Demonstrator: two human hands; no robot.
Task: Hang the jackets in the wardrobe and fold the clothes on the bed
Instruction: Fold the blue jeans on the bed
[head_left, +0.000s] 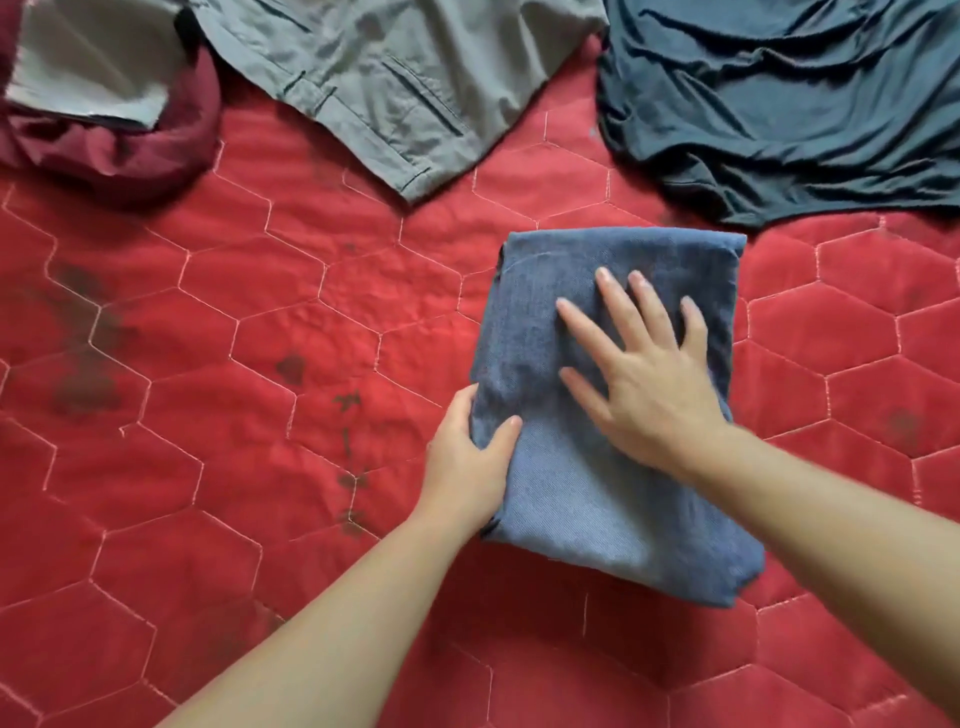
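On the red quilted bed (208, 364), toward its near right side, sits the folded blue garment (597, 493), and both hands are on it. Left hand (467, 462) grips the left edge, thumb on top and fingers tucked under; right hand (644, 374) lies flat with fingers spread, pressing the top. Looks like the folding step, this piece nearly done: next likely a final smoothing or setting it aside, calling for a steady lift so the folds hold. Along the far edge wait a grey garment (389, 88), a dark teal garment (779, 114), and a maroon bundle (114, 150) at the far left corner. Hexagon stitching, dark smudges; no wardrobe in view.
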